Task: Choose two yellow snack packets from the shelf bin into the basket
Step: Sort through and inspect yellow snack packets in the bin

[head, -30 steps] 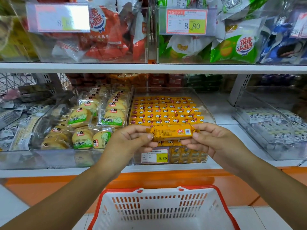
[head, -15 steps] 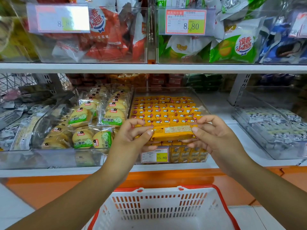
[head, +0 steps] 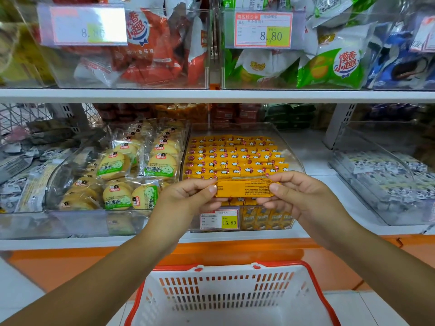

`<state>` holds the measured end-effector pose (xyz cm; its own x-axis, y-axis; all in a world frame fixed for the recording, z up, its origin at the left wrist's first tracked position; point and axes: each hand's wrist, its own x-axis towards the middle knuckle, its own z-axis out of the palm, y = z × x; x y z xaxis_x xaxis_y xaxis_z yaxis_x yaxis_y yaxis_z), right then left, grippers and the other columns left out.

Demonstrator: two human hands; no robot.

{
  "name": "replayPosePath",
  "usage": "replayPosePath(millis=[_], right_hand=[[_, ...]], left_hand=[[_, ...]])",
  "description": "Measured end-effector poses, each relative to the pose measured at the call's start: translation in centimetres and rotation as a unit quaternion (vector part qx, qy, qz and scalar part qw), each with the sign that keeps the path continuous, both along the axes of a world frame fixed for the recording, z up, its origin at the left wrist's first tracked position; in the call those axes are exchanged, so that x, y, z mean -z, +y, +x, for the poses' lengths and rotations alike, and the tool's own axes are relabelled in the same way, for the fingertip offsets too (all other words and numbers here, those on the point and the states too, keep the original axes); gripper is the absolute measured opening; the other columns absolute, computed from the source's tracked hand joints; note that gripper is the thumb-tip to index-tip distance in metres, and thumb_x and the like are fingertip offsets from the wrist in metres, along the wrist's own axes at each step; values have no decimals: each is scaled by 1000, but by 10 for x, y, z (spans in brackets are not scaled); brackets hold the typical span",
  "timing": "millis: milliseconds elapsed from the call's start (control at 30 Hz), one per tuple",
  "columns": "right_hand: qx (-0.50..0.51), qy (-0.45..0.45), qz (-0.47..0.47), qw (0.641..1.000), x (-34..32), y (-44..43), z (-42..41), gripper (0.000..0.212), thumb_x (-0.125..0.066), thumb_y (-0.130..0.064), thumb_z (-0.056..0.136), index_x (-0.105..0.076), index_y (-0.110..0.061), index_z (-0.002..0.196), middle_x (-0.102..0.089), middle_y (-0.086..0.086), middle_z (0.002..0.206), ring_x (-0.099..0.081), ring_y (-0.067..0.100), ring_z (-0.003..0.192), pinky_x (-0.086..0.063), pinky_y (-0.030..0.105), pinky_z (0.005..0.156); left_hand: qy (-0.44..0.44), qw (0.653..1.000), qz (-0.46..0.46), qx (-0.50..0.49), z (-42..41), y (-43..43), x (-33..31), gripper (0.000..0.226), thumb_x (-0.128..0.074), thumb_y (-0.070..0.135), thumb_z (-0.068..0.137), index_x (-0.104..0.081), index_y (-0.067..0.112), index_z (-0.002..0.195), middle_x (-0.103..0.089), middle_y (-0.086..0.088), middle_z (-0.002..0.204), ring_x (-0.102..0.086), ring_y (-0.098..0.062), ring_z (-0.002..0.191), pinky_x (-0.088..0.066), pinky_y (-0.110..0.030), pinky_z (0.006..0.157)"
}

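A yellow packet [head: 244, 188] was held level in front of the bin [head: 292, 158], plain printed side up. The left hand [head: 188, 198] pinched its left end and the right hand [head: 296, 196] its right end. More yellow packets [head: 235, 156] lay in rows in the bin. The basket [head: 235, 300] stood below.

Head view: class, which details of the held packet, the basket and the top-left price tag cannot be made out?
All in the head view:
packet: print too small; ends hidden by left hand and right hand.
basket: near part cut off by bottom edge.
top-left price tag: glare washes out last digits.
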<state>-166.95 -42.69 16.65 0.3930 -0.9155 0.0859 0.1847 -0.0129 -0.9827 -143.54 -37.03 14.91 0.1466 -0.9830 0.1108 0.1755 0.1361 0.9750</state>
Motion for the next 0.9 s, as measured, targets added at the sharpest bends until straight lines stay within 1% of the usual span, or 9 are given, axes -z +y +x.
replayPosePath(millis=[100,233,300,467,533,633,733,833,900], right_hand=[[-5,-7,3,1000,1,-1,0,32,-69,-17,78,-65,-6,107,-75,19,100,-75,31,87,-59,23,69],[-42,-13,15,999,1,0,-1,49,-72,-13,72,-61,-10,119,-75,15,103,-74,29,95,-57,22,75],[-35,-1,7,999,0,1,0,53,-74,-12,69,-62,-14,121,-75,11,103,-74,29,95,-57,22,76],[24,34,-16,999,-1,3,5,49,-77,-37,67,-66,-17,110,-74,16,85,-74,31,77,-58,26,64],[42,61,-27,997,0,1,4,47,-74,-45,68,-66,-13,102,-74,17,83,-74,32,76,-58,26,62],[44,56,0,997,2,-3,3,58,-71,-43,71,-62,-5,113,-74,18,98,-75,32,86,-60,27,64],[18,4,34,999,-1,-3,2,69,-70,-36,77,-51,-2,134,-73,15,111,-74,32,95,-60,25,68],[36,29,-45,998,-10,-9,-3,40,-68,-26,85,-62,-10,121,-75,11,106,-74,27,92,-59,24,73],[106,75,-111,985,-20,-21,-10,21,-66,-16,91,-64,-20,111,-77,3,98,-75,22,87,-59,24,73]], left_hand=[[4,1000,7,3,-1,0,-1,25,-68,25,78,-78,16,98,-77,-6,99,-75,-25,94,-58,-20,72],[14,999,29,9,2,-2,-4,41,-68,23,77,-71,7,114,-77,-11,102,-75,-22,95,-57,-18,71],[30,999,30,18,4,-1,-5,45,-70,20,75,-68,8,118,-76,-11,103,-74,-23,97,-58,-20,73],[-38,999,15,4,1,0,-3,30,-68,14,85,-66,25,113,-77,-9,91,-76,-23,84,-59,-22,67],[-64,998,21,-9,-2,-1,-2,27,-68,14,87,-65,22,113,-76,-8,84,-76,-23,76,-59,-22,62],[-129,991,16,-12,-5,-1,2,20,-70,11,88,-67,10,108,-73,-8,74,-73,-17,64,-55,-20,54],[-193,981,2,-29,-11,-3,4,20,-73,21,86,-68,17,105,-70,-3,74,-69,-10,61,-52,-20,51],[-323,944,-36,-62,-17,-16,1,29,-69,45,85,-69,30,110,-68,16,85,-66,-2,79,-52,-17,59],[-459,881,-88,-73,-20,-29,-6,36,-61,47,91,-67,32,123,-66,23,102,-60,2,96,-51,-15,78]])
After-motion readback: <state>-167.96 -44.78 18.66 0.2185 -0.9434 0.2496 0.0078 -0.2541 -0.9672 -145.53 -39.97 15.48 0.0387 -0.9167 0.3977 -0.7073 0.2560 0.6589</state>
